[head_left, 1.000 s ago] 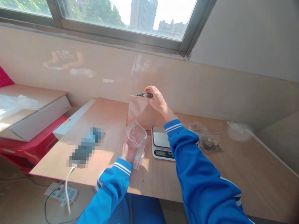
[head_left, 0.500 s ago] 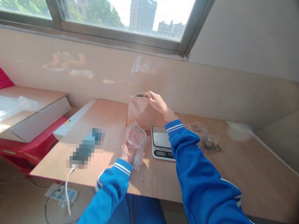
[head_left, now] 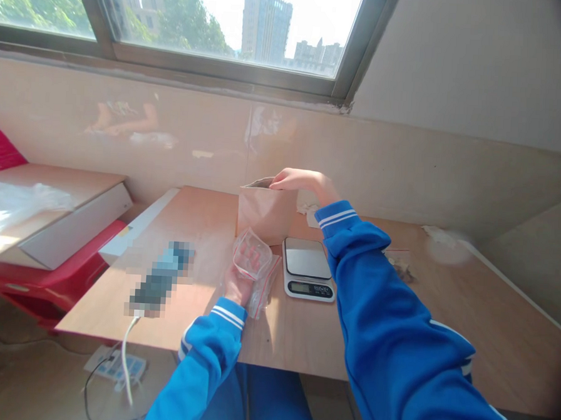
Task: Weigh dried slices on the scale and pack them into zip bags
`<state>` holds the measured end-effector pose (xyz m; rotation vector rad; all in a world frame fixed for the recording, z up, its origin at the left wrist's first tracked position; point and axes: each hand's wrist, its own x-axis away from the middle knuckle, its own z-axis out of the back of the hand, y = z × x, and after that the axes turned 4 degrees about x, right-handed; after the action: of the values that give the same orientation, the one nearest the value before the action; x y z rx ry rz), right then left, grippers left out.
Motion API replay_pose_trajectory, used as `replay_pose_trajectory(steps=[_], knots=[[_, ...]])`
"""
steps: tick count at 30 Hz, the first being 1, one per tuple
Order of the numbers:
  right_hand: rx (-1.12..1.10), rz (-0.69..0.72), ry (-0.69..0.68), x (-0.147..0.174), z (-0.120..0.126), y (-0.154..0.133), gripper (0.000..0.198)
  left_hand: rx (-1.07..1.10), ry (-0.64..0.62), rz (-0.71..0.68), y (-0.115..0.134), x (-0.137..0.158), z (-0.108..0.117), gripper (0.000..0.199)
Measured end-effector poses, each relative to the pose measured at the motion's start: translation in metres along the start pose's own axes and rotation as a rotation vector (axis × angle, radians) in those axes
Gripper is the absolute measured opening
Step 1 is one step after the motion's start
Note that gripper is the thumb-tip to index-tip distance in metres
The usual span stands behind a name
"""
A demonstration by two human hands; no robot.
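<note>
My left hand [head_left: 239, 287] is wrapped round a clear zip bag [head_left: 253, 257], its mouth spread wide and fingers showing pink through the plastic. More flat zip bags [head_left: 259, 300] with red seal lines lie under and beside that hand. Behind it stands an upright light-brown paper bag [head_left: 265, 212], open at the top. My right hand [head_left: 301, 179] bends over the paper bag's rim with its fingertips down inside, so they are hidden. A white kitchen scale [head_left: 307, 264] with a bare metal plate sits just right of the bags.
A blurred-out phone-like object [head_left: 163, 278] with a white cable [head_left: 126, 352] lies at the left of the table. A filled zip bag [head_left: 400, 264] is partly behind my right sleeve. A red stool [head_left: 55, 292] and a power strip [head_left: 119, 366] are at the left.
My right hand has gone from gripping the paper bag's rim to reaching over into its mouth, the forearm shifting right and uncovering more of the scale. My left hand stays nearly still.
</note>
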<state>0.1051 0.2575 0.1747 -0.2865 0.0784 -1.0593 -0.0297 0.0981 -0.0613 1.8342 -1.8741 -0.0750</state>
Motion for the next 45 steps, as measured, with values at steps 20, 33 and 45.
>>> replay_pose_trajectory(steps=[20, 33, 45], knots=[[-0.816, -0.200, 0.663, 0.140, -0.142, 0.026, 0.023, -0.335, -0.263, -0.016, -0.008, 0.020, -0.013, 0.047], [-1.526, -0.291, 0.343, 0.193, -0.236, -0.015, 0.051, -0.476, -0.223, -0.108, 0.001, 0.057, -0.031, 0.049], [-1.730, -0.348, 0.490, 0.225, -0.238, -0.004, 0.038, -0.642, -0.036, -0.357, 0.027, 0.079, -0.037, 0.043]])
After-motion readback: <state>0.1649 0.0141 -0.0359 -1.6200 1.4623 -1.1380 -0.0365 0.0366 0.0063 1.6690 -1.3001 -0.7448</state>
